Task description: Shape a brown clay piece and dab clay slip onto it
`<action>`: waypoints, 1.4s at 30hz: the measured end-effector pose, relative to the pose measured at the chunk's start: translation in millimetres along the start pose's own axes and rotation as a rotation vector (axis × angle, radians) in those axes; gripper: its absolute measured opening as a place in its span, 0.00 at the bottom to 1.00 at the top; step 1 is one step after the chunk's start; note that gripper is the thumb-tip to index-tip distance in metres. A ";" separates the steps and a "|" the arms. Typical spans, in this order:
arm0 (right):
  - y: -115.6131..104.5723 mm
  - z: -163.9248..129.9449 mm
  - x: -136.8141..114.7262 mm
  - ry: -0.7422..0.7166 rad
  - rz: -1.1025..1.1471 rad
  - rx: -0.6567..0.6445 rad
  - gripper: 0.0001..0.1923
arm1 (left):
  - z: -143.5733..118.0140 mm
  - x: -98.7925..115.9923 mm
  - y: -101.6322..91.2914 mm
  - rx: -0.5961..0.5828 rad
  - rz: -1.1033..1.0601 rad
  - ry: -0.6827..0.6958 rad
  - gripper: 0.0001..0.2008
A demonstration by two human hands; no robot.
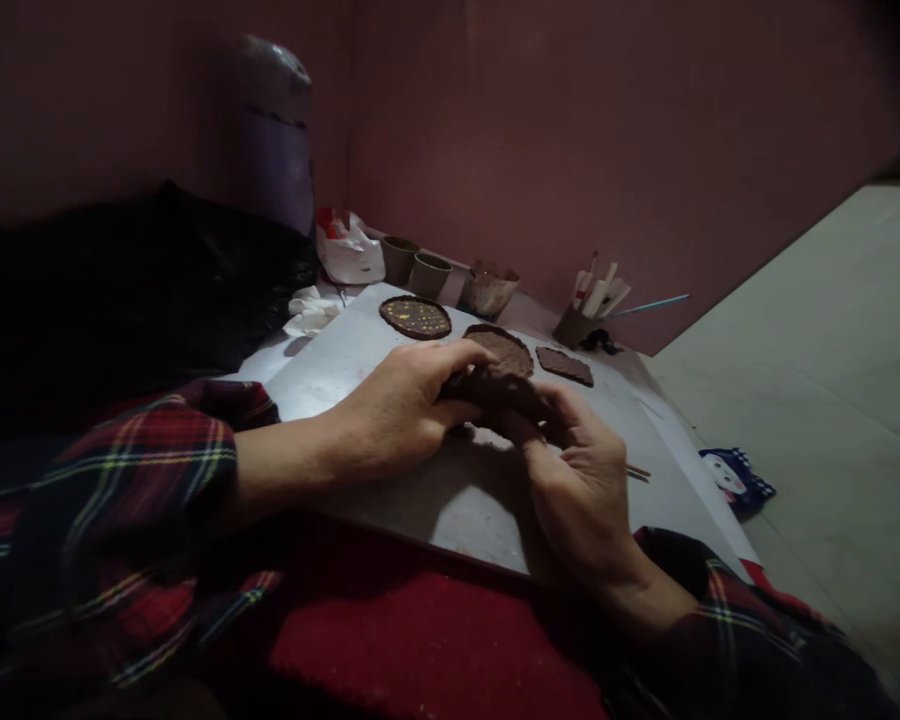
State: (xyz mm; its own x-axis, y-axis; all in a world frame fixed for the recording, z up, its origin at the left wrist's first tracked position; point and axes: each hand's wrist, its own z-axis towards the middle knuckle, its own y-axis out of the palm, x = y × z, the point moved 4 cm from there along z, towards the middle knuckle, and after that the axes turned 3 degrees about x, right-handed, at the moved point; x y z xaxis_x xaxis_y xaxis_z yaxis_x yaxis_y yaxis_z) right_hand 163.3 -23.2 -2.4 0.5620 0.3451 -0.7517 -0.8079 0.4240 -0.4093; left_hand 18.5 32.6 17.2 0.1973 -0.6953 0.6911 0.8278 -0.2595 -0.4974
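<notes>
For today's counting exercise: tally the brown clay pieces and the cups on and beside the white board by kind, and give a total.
Round clay discs lying on the board: 2, one speckled yellow, one plain
Angular flat clay slab: 1
Clay lump held between left hand and right hand: 1
Cups: 4
Total: 8

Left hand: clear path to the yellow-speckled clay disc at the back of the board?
Probably yes. The left hand sits just in front of the speckled disc, with only bare board between them. But both hands are gripping a clay lump, so it would have to let go first.
</notes>
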 end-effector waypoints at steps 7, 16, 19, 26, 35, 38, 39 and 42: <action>2.5 1.1 4.7 0.012 -0.088 -0.061 0.05 | -0.3 -3.8 0.5 0.023 0.089 -0.011 0.19; -3.3 0.5 2.4 0.027 0.036 0.105 0.07 | 0.4 -2.8 0.5 0.007 0.075 -0.004 0.16; -3.1 2.0 4.7 0.016 -0.041 0.089 0.07 | 0.4 -5.4 0.6 0.028 0.082 -0.031 0.18; 2.2 2.3 6.5 0.090 0.000 -0.048 0.05 | -0.5 -9.4 0.8 0.042 0.106 -0.079 0.20; -4.3 3.9 6.3 0.047 -0.015 0.103 0.06 | 1.0 -4.6 -3.0 0.105 0.047 -0.022 0.18; 1.0 4.9 9.5 0.090 -0.081 -0.046 0.06 | 0.4 -6.6 -4.2 0.134 0.062 -0.030 0.19; 2.1 4.8 9.9 0.111 -0.059 -0.072 0.06 | 0.2 -6.8 -4.1 0.130 0.062 -0.033 0.19; 2.0 3.5 8.5 0.142 0.075 -0.045 0.05 | 0.1 -6.2 -3.9 0.117 0.045 -0.040 0.17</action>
State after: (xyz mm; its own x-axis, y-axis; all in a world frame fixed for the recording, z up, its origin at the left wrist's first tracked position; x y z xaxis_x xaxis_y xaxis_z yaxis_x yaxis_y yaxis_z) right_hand 167.1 -16.5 -7.8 0.4716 0.2507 -0.8454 -0.8555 0.3625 -0.3697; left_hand 14.0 38.0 14.9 0.2547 -0.6766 0.6909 0.8726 -0.1471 -0.4658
